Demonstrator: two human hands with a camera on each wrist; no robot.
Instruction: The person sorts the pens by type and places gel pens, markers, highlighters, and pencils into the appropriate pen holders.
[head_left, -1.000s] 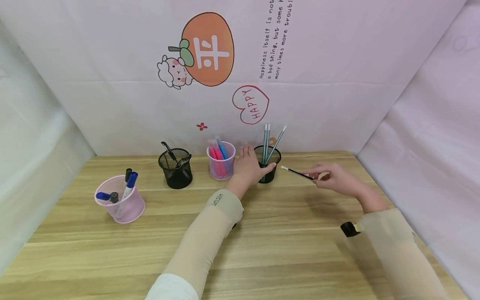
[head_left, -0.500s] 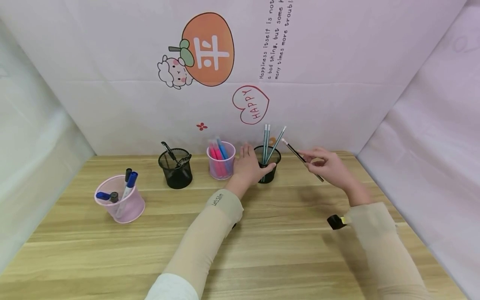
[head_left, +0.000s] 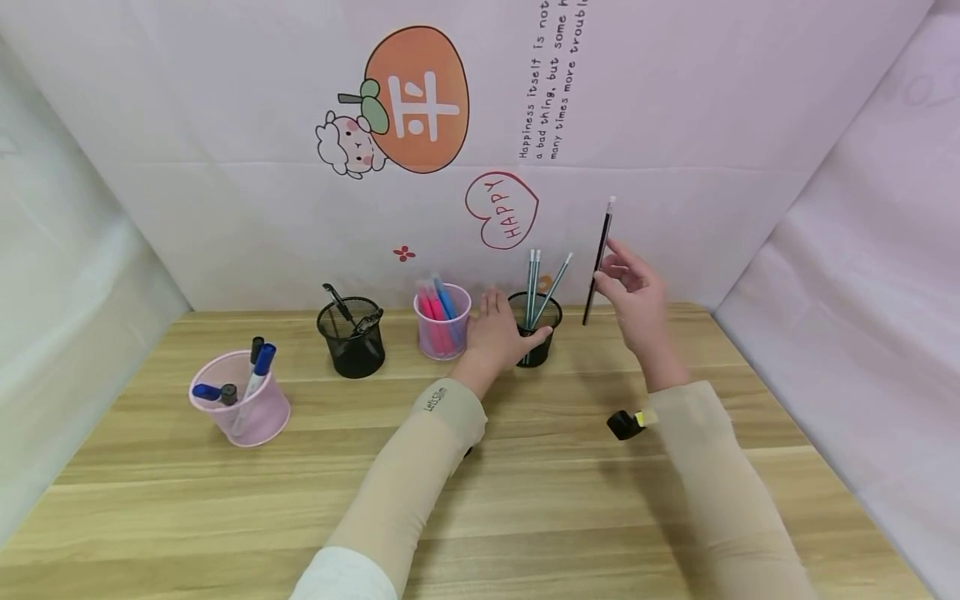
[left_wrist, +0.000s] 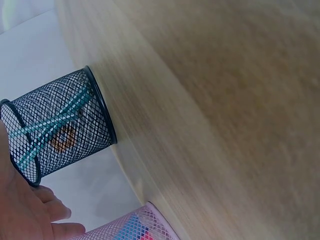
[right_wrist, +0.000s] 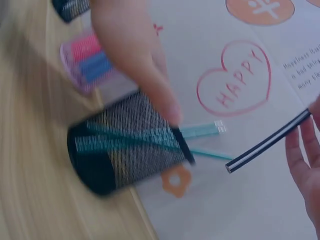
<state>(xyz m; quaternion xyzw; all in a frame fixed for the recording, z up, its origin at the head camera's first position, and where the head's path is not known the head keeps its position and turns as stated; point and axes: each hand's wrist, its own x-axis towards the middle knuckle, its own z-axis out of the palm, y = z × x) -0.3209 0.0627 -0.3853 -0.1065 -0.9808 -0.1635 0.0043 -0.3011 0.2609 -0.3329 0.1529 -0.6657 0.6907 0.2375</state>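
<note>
My right hand (head_left: 637, 304) pinches a black-and-silver striped pencil (head_left: 602, 250) between thumb and fingers, in the air right of a black mesh pen cup (head_left: 534, 357). The pencil stands nearly upright, white end up, its lower end above the table's back edge. Green pencils (head_left: 533, 279) lean inside that cup. My left hand (head_left: 491, 333) rests at the cup's left side with fingers extended and thumb across its front rim. In the right wrist view, the striped pencil (right_wrist: 267, 142) slants beyond the cup's mouth. The left wrist view shows my fingers (left_wrist: 57, 210) beside the cup's rim.
Left of my left hand stands a pink mesh cup (head_left: 442, 346) with pink and blue markers. Farther left are a black cup (head_left: 358, 358) with black pens and a larger pink cup (head_left: 262, 417) with markers. A white printed backdrop (head_left: 637, 125) rises behind the wooden table (head_left: 562, 517).
My right hand has moved left and up, turning the striped pencil from nearly flat to nearly upright. The left hand has stayed at the black cup.
</note>
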